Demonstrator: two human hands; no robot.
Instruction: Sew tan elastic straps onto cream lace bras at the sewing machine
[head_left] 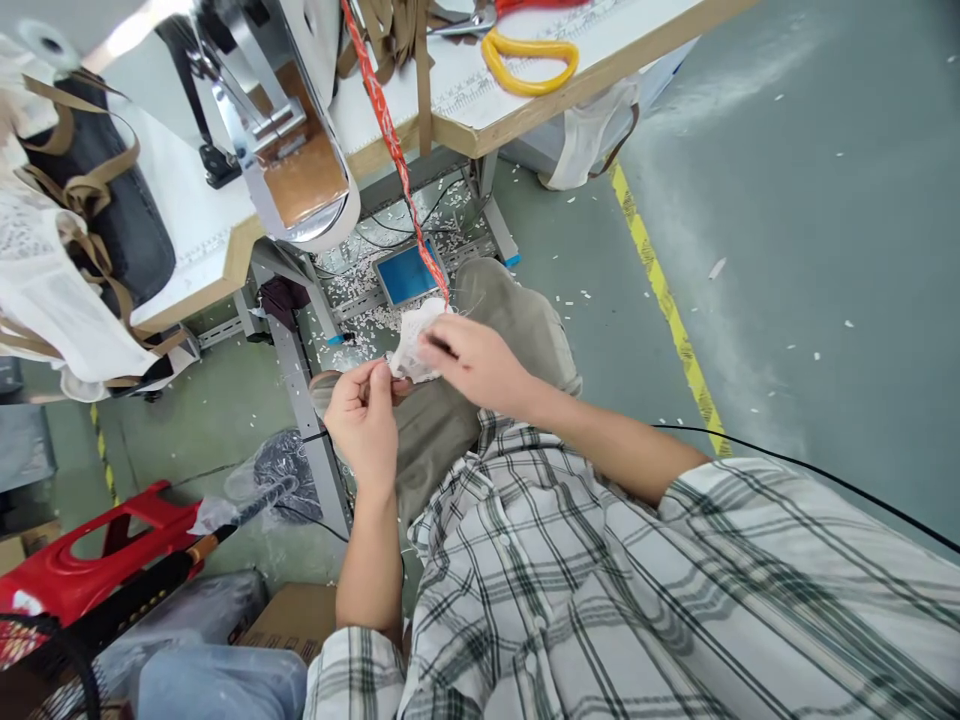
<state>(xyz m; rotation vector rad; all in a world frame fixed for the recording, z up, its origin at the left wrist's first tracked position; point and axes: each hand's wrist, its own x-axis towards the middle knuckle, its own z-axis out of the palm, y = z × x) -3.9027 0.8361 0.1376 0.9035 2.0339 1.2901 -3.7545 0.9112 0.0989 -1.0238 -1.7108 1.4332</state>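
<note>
My left hand (364,410) is closed, thumb and fingertips pinching the lower edge of a small piece of white lacy fabric (417,338). Over the fabric's right side is my right hand (476,362), its fingers curled and slightly blurred. A dark spot shows among those fingers, but what they hold is hidden. A red-orange cord (386,125) hangs from above the table and ends right at the fabric and the right hand. Both hands are above my lap, in front of the table.
A sewing machine (300,170) stands on the white table (202,215), with yellow-handled scissors (531,88) and brown straps (386,35) nearby. White garments (82,290) are heaped at left. Below are a blue-topped pedal (405,275) and floor scraps; a red plastic piece (112,540) lies lower left.
</note>
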